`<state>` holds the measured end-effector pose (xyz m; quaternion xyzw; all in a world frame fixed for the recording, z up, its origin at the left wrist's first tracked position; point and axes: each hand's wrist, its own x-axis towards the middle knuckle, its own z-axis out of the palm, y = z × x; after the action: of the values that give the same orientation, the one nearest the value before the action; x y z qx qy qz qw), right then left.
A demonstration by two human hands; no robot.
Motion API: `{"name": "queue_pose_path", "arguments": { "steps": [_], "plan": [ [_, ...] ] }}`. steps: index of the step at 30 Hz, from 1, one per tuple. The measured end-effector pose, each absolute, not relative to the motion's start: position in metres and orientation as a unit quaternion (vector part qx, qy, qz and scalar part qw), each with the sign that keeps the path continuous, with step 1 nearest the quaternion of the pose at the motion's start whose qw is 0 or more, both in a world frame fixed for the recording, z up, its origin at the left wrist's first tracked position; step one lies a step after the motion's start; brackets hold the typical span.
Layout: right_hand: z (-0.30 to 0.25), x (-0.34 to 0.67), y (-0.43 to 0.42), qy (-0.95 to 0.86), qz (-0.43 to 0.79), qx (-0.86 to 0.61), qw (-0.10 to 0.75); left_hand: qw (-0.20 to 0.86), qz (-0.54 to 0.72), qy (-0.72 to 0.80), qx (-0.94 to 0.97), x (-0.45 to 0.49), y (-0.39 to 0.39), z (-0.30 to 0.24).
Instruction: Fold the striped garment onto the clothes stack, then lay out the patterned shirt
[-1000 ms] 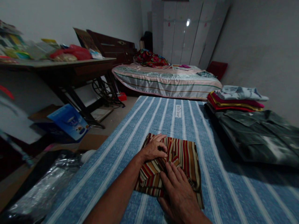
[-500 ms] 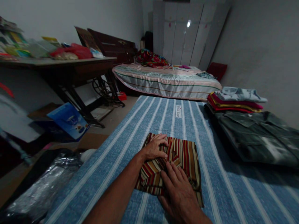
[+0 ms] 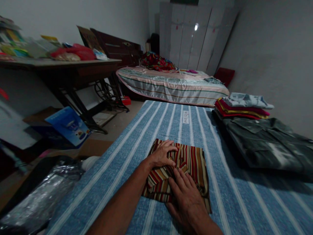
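Observation:
A folded cloth with red, brown and cream stripes (image 3: 193,161) lies on the blue striped bedsheet (image 3: 171,120) in front of me. My left hand (image 3: 162,154) rests on the cloth's upper left part, fingers curled and pressing down on it. Flat on the cloth's near right part lies my right hand (image 3: 187,195), fingers stretched out and together. Both hands touch the cloth and almost meet at its middle fold.
A dark green shirt (image 3: 266,143) is spread at the right, with a stack of folded red, yellow and pale clothes (image 3: 241,106) behind it. A second bed (image 3: 171,83) stands beyond. A cluttered table (image 3: 61,65), a blue box (image 3: 69,125) and a plastic bag (image 3: 41,195) are at the left.
Both hands stay on the striped cloth with hardly any movement. The view has shifted slightly to the right.

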<state>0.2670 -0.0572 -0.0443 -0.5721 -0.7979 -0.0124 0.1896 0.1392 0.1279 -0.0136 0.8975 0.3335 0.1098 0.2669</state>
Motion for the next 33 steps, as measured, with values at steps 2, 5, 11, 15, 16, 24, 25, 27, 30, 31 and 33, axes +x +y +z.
{"name": "queue_pose_path", "arguments": {
  "steps": [2, 5, 11, 15, 16, 24, 25, 27, 30, 31, 33],
  "plan": [
    [-0.043, 0.267, -0.057, -0.796, -0.013, -0.574, 0.191, 0.262, 0.107, 0.338, 0.898, 0.14, 0.126, -0.011],
    [-0.043, 0.266, -0.057, -0.794, -0.008, -0.577, 0.193, 0.259, 0.088, 0.341, 0.899, 0.14, 0.125, -0.008],
    [-0.039, 0.266, -0.056, -0.796, 0.007, -0.577, 0.184, 0.239, 0.075, 0.349, 0.903, 0.142, 0.119, 0.0],
    [-0.037, 0.266, -0.057, -0.797, 0.001, -0.575, 0.186, 0.222, 0.052, 0.357, 0.906, 0.14, 0.109, 0.004],
    [-0.038, 0.266, -0.057, -0.798, -0.005, -0.573, 0.187, 0.218, 0.047, 0.355, 0.908, 0.139, 0.106, 0.005],
    [-0.046, 0.264, -0.059, -0.797, -0.041, -0.57, 0.195, 0.136, 0.052, 0.322, 0.936, 0.134, 0.082, 0.001],
    [-0.046, 0.264, -0.059, -0.796, -0.041, -0.571, 0.197, 0.126, 0.056, 0.321, 0.937, 0.134, 0.079, 0.001],
    [-0.045, 0.263, -0.058, -0.794, -0.041, -0.573, 0.198, 0.11, 0.068, 0.314, 0.941, 0.136, 0.074, 0.002],
    [-0.043, 0.262, -0.058, -0.792, -0.042, -0.575, 0.2, 0.108, 0.082, 0.296, 0.946, 0.138, 0.069, 0.003],
    [-0.043, 0.262, -0.058, -0.792, -0.043, -0.575, 0.2, 0.114, 0.081, 0.293, 0.946, 0.138, 0.068, 0.002],
    [-0.043, 0.262, -0.058, -0.793, -0.048, -0.572, 0.202, 0.133, 0.078, 0.296, 0.943, 0.139, 0.066, 0.001]
  ]
}}
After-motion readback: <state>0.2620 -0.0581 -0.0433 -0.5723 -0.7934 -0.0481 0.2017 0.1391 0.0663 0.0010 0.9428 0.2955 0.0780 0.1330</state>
